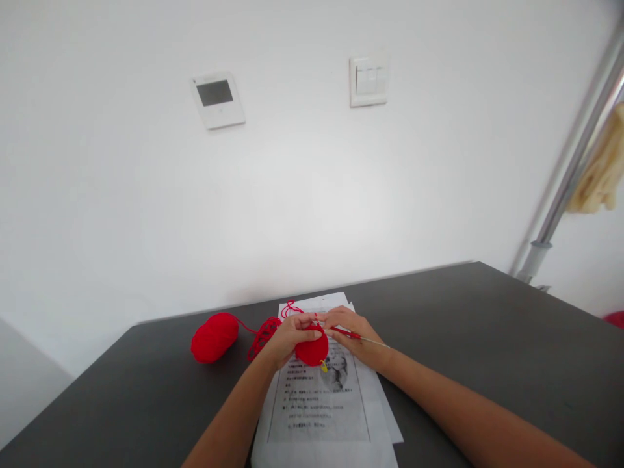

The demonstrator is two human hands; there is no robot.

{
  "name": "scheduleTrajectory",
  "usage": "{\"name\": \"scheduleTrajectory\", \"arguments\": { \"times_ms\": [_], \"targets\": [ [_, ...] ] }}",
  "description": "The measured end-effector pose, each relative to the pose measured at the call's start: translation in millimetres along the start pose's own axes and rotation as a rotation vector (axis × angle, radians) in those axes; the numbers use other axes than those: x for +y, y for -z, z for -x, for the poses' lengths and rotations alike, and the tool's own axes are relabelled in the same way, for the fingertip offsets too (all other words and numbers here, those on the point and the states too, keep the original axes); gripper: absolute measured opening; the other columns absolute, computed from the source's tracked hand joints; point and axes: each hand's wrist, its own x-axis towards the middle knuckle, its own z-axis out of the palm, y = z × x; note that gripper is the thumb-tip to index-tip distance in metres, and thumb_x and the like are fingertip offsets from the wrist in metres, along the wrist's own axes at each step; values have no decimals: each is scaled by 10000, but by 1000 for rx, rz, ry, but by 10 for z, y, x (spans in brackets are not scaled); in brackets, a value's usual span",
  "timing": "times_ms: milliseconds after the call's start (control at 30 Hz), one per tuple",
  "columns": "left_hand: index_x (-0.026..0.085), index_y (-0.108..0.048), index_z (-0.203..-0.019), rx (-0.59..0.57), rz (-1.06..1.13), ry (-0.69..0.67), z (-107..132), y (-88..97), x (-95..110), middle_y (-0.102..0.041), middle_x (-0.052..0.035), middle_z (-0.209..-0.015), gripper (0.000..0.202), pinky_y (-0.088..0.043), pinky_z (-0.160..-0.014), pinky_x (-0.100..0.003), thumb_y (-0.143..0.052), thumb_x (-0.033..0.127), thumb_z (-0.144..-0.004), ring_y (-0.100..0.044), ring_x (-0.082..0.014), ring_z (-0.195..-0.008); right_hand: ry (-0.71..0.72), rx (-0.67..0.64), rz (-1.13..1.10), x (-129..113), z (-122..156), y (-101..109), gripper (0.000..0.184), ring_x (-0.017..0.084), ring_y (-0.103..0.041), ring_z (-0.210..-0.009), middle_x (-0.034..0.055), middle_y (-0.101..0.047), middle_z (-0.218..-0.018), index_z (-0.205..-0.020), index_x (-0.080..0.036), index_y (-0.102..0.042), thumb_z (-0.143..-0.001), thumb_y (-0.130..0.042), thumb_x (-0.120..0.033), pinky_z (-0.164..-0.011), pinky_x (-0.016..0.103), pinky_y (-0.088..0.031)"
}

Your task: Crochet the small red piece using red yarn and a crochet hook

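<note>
My left hand (pixel 291 337) pinches the upper left edge of a round red crochet piece (pixel 312 353), thumb on its face. A small yellow stitch marker (pixel 324 366) hangs at the piece's lower edge. In my right hand (pixel 355 331) is a crochet hook (pixel 351 335) with a red grip, its metal shaft slanting back toward the wrist. The hook's working tip is at the piece's top edge, too small to make out. Red yarn runs by the fingertips of both hands, which almost meet.
A red yarn ball (pixel 214 337) lies on the dark table (pixel 439 338) at left, its strand leading to an openwork red piece (pixel 264 338). Printed sheets (pixel 316 429) lie beneath my hands. Behind stands a white wall with a thermostat panel (pixel 218 101) and a switch (pixel 368 81); a metal pole (pixel 570 175) rises at right.
</note>
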Motion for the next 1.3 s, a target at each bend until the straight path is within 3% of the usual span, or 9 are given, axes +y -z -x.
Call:
{"name": "scheduleTrajectory", "arguments": {
  "times_ms": [167,333,500,700,900,1067,1300],
  "targets": [
    [136,-672,-1003,30,-37,-17,-25,-29,-15,-703,-80,-872,509,-433,-704,-265,-796,186,-512,-618,-175,-749,-74,36,-10,6,-3,-12,134,190,-608,-850,59,-673,-863,-858,-217,-654,-848,-547,-296,-814,342,-478],
    [157,-646,-1053,95,-130,-63,-62,1,-62,-694,-67,-907,582,-440,-732,-282,-790,131,-490,-608,-195,-830,-191,87,-141,9,-14,-11,157,186,-626,-806,51,-681,-833,-829,-198,-662,-817,-586,-334,-768,318,-492],
    [154,-623,-1086,166,-129,-57,-69,-25,-59,-663,-31,-820,608,-433,-670,-259,-782,155,-499,-590,-155,-721,-251,118,-194,22,-30,16,164,180,-620,-766,51,-676,-801,-789,-182,-665,-786,-622,-340,-731,307,-489],
    [138,-680,-968,213,-224,-135,-45,-20,-8,-582,7,-678,385,-374,-580,-219,-719,247,-601,-506,-104,-594,-296,109,-283,15,-44,27,181,168,-609,-763,42,-668,-785,-784,-180,-659,-780,-631,-358,-727,298,-483],
    [143,-693,-902,246,-238,-135,-37,-5,22,-570,18,-646,338,-363,-566,-222,-722,239,-579,-494,-100,-570,-335,120,-399,66,-64,48,229,152,-611,-730,28,-655,-755,-767,-167,-649,-750,-658,-395,-714,294,-495],
    [145,-693,-881,251,-245,-114,-47,11,16,-570,28,-621,331,-352,-543,-220,-730,236,-565,-488,-90,-532,-394,80,-563,81,-80,79,245,157,-642,-749,23,-664,-752,-765,-161,-622,-731,-677,-397,-762,326,-506],
    [135,-694,-872,238,-295,-123,-52,10,13,-582,11,-623,330,-345,-545,-227,-730,230,-558,-495,-103,-551,-414,12,-621,42,-97,144,252,161,-659,-759,33,-678,-776,-768,-147,-605,-743,-670,-390,-803,362,-511]
  ]
}}
